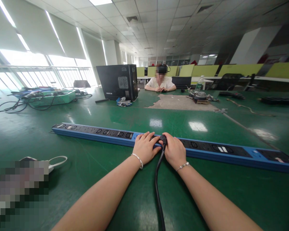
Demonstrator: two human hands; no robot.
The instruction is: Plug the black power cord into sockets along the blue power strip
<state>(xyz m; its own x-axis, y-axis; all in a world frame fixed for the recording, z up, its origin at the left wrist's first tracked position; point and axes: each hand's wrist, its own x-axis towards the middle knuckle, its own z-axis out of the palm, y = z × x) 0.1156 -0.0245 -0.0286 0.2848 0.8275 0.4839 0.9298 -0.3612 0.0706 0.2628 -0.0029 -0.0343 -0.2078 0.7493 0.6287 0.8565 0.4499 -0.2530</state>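
A long blue power strip with black sockets lies across the green table. My left hand rests on its middle, fingers spread over the top and near edge. Just to the right, my right hand has its fingers closed round the black plug of a cable, at the strip's upper face. Whether the plug's end sits in a socket is hidden by the fingers. The black cable runs down between my forearms to the bottom edge.
A pixelated object lies at the near left. Farther back are a green basket with cables, a black computer case, gloves and a bottle. A person sits across the table.
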